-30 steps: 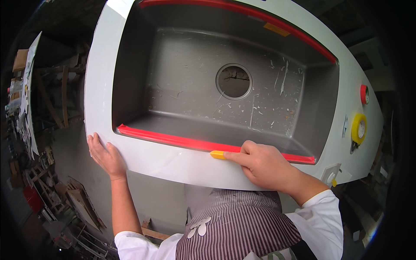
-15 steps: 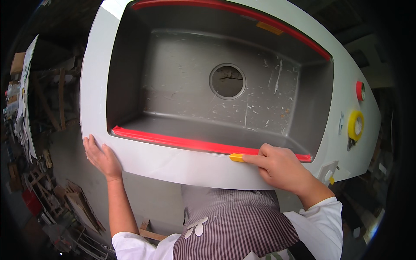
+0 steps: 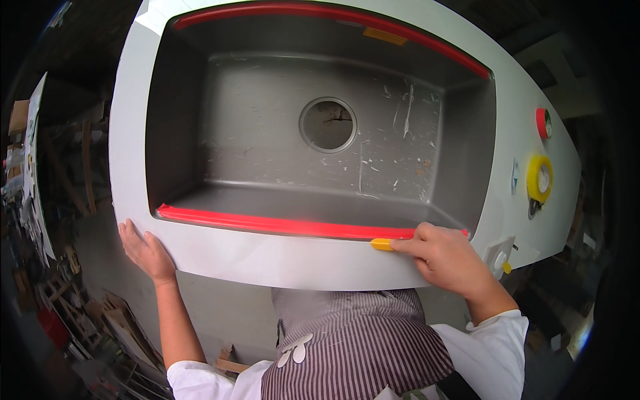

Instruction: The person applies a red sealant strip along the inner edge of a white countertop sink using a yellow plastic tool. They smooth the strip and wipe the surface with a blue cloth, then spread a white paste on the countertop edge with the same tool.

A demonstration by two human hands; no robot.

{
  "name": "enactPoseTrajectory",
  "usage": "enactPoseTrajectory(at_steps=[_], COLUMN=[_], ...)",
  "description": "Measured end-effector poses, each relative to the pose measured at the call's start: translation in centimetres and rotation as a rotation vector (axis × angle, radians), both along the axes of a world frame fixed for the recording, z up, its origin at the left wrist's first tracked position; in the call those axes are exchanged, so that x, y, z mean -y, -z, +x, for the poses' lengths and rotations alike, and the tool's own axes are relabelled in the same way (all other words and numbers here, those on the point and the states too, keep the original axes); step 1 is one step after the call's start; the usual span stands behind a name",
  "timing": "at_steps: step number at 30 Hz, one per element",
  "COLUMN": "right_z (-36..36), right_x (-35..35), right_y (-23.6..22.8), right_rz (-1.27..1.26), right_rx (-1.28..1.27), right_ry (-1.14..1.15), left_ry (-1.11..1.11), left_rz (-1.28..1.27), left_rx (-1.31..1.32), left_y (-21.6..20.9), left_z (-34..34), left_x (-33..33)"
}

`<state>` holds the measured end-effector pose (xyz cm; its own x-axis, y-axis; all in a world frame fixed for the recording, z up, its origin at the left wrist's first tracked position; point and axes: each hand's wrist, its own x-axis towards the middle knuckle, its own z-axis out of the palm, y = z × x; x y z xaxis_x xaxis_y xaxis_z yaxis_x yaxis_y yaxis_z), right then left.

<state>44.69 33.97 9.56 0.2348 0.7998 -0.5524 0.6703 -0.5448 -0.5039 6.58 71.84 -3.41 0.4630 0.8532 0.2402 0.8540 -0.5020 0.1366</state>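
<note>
A grey sink (image 3: 267, 127) is set in a white countertop (image 3: 267, 257), with red tape (image 3: 280, 223) along its near rim and more red tape (image 3: 327, 10) along the far one. In my right hand (image 3: 453, 260) is a slim yellow hand tool (image 3: 382, 245), its exact kind unclear; my index finger stretches along it. The tool's exposed end points left, at the white surface just below the near tape, toward its right end. My left hand (image 3: 148, 253) lies on the countertop's near left edge, fingers extended, holding nothing.
On the countertop's right are a red tape roll (image 3: 544, 123), a yellow tape roll (image 3: 540, 179) and a small white plate with a yellow knob (image 3: 500, 260). A round drain hole (image 3: 328, 125) opens in the sink floor. Wood scraps (image 3: 123, 317) lie at lower left.
My right hand and the yellow tool have moved right along the near sink rim. The whole countertop sits further left in view; my left hand stays at its left edge.
</note>
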Motion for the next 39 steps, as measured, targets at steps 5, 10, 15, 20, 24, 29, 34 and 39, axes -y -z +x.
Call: enactPoseTrajectory(at_steps=[5, 10, 15, 20, 24, 29, 34, 39], right_z=[0.3, -0.2, -0.9, -1.4, -1.9, -1.7, -1.4, -0.6], right_x=[0.7, 3.1, 4.7, 5.9, 4.3, 2.2, 2.3, 2.6], right_y=[-2.1, -2.0, -1.8, -0.4, 1.2, 1.9, 2.5, 1.4], right_rz=[0.158, 0.217, 0.237, 0.205, 0.241, 0.240, 0.201, 0.146], right_rx=[-0.097, -0.124, -0.099, -0.076, -0.064, -0.035, -0.012, 0.076], right_ry=[0.330, 0.437, 0.481, 0.409, 0.301, 0.210, 0.195, 0.135], left_ry=[-0.010, -0.008, 0.002, 0.016, 0.007, -0.002, -0.003, -0.010], left_rz=[-0.004, -0.005, 0.008, 0.030, 0.026, 0.032, 0.026, 0.022], left_rx=[-0.010, -0.004, -0.007, -0.020, -0.027, -0.026, -0.017, -0.014], left_y=[0.0, 0.1, 0.5, 0.8, 1.1, 1.0, 0.8, 0.8], left_z=[-0.1, -0.1, -0.5, -1.1, -1.0, -0.9, -0.7, -0.8], left_x=[0.0, -0.2, -0.6, -1.0, -1.1, -1.0, -0.8, -0.8])
